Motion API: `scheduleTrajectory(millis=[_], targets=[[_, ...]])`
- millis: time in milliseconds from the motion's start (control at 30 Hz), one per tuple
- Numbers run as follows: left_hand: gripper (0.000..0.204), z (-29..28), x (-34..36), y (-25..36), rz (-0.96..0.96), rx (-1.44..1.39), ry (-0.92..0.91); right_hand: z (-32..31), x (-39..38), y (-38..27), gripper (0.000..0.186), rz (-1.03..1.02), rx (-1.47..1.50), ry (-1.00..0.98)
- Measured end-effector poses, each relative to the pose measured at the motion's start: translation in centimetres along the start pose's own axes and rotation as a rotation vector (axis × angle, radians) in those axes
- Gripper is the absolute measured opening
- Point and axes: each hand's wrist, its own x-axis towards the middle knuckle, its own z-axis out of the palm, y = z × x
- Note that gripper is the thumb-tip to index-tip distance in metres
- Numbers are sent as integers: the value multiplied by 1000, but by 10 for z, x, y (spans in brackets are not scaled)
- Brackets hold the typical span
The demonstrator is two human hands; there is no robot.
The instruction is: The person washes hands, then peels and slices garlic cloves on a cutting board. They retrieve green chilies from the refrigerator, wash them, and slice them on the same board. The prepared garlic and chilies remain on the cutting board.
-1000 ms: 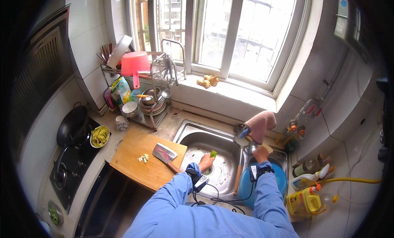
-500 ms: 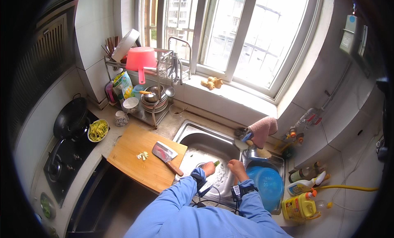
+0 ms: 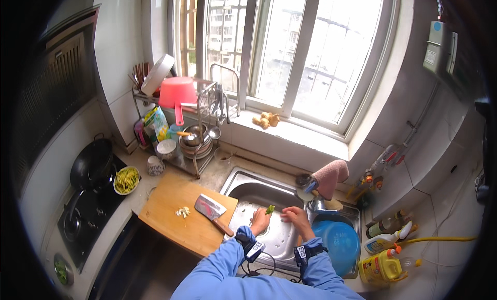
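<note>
Over the steel sink basin (image 3: 282, 247), my left hand (image 3: 259, 222) is closed around a small green vegetable (image 3: 269, 210), whose leafy-looking tip sticks out past the fingers. Its exact kind is too small to make out. Just to the right, my right hand (image 3: 298, 220) has its fingers apart and pointing toward the vegetable, a short gap away, with nothing seen in them. Left of the sink lies a wooden cutting board (image 3: 171, 217), bearing a cleaver (image 3: 209, 207) with a wooden handle and several pale garlic pieces (image 3: 183, 212).
A blue plastic basin (image 3: 339, 245) fills the right sink bowl. The faucet (image 3: 317, 203) and a pink cloth (image 3: 331, 178) stand behind. Bottles, including a yellow jug (image 3: 380, 269), line the right side. At left are a wok (image 3: 90, 165), a bowl of yellow-green strips (image 3: 126, 180) and a dish rack (image 3: 199, 163).
My right hand has gone from curled to fingers spread. My left hand has turned, and the green vegetable now points up from it. The white splashing in the sink has lessened.
</note>
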Motion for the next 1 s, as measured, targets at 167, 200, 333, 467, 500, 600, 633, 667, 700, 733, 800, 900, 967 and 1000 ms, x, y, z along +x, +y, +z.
scheduleTrajectory(millis=[167, 200, 333, 467, 500, 600, 633, 667, 700, 733, 800, 900, 967, 1000], targets=[[30, 5, -2, -17, -155, 97, -281, 5, -16, 11, 19, -38, -1118, -27], [29, 6, -2, -19, -149, 42, -226, 6, -17, 15, 19, -118, -867, 89], [29, 7, -4, -17, -110, 185, -150, -1, -8, 24, 18, 186, 139, 2], [34, 3, -13, -17, -190, 178, -172, 1, -13, 43, 18, -254, -886, 8], [34, 3, -14, -18, -199, 159, -183, 2, -11, 48, 18, -193, -665, 19], [29, 1, -13, -24, -100, 86, -148, 5, -11, 65, 18, 169, -186, -14], [28, 1, -13, -25, -40, 39, -112, 5, -10, 70, 18, 228, -106, -55], [27, 0, -13, -26, 24, 6, -53, 6, -10, 74, 18, 252, -13, -102], [24, 1, -12, -26, 71, -43, -36, 10, -10, 79, 18, 311, -100, -79], [24, 1, -12, -25, 103, 176, -99, 13, -11, 82, 19, 55, -680, -102], [24, -1, -10, -22, -2, 232, -216, 18, -15, 87, 20, -162, -1047, -125], [25, -6, -3, -15, 181, 48, -140, 20, -17, 83, 20, 121, -442, -67], [22, -13, -1, -11, 172, -50, -160, 24, -20, 76, 20, 98, -584, -31], [21, -18, 0, -10, 174, -53, -161, 29, -20, 72, 19, 102, -666, -2]])
